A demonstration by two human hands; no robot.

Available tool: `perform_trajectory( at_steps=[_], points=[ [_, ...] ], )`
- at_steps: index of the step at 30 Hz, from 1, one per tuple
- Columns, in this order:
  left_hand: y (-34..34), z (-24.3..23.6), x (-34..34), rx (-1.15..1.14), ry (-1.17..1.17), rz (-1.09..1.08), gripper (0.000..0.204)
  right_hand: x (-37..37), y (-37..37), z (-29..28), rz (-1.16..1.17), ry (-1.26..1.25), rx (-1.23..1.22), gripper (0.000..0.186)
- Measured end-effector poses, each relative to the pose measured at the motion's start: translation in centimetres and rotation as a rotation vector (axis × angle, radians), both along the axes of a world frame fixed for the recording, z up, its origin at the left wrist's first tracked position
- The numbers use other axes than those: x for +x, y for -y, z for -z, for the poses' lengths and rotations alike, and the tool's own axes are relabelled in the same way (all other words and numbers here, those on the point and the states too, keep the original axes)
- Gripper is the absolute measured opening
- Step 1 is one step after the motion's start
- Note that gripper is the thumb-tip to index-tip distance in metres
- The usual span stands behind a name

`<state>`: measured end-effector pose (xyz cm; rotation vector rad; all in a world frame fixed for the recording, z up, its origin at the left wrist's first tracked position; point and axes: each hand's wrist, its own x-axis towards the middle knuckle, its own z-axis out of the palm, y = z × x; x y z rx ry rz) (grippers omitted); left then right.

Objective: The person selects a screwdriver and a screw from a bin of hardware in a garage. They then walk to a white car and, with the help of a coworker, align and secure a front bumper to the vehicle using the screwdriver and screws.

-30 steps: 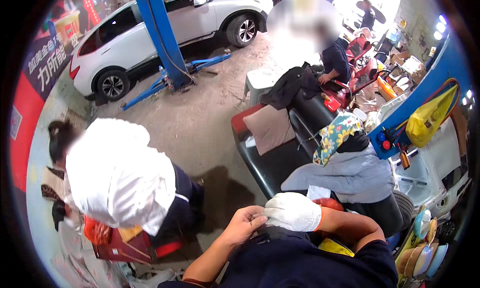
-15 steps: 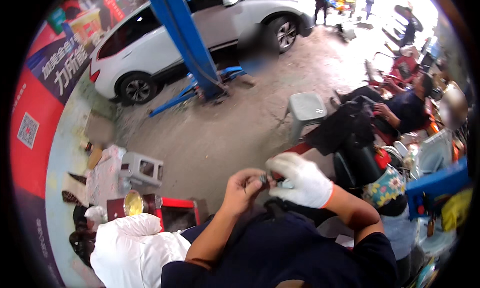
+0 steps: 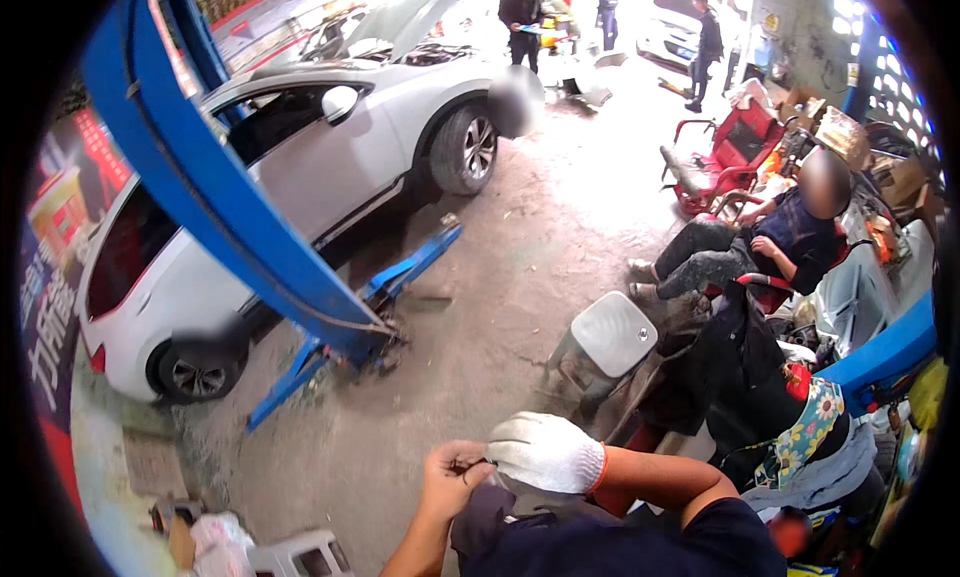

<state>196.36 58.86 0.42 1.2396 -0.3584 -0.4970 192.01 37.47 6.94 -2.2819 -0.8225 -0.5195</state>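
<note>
In front of my body, low in the view, my two hands meet. My left hand is bare, its thumb and fingers pinched together on a small dark piece too tiny to name. Over the same spot curls my right hand, in a white knitted work glove with an orange cuff. Its fingertips touch or nearly touch those of the left, and whatever it grips is hidden behind the glove.
A grey plastic stool stands ahead. A blue lift post rises beside a white car with its bonnet up. To the right, a person sits near a red chair. Others stand farther back.
The view has swung up and right, showing more of the car, the seated person and the far doorway. My hands stay together, now lower in the picture.
</note>
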Motion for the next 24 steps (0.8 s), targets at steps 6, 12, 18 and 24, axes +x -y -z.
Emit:
perform_trajectory(
  at_steps=[6, 12, 18, 24],
  points=[
    [3.4, -2.2, 14.4, 0.214, -0.007, 0.283, 0.026, 9.9, 0.9, -1.6, 0.281, -0.162, -0.001, 0.041],
    [10.0, -2.1, 27.7, 0.173, 0.011, 0.455, 0.024, 21.0, 5.9, 0.2, 0.375, -0.084, 0.069, 0.034],
    [18.1, -1.4, 42.4, 0.337, -0.001, 0.608, 0.026, 34.3, 15.5, 2.4, 0.237, -0.087, 0.127, 0.022],
    [28.1, -4.2, 55.6, 0.319, -0.175, 0.798, 0.025, 46.2, 25.7, 0.7, 0.159, -0.155, 0.209, 0.016]
  ],
)
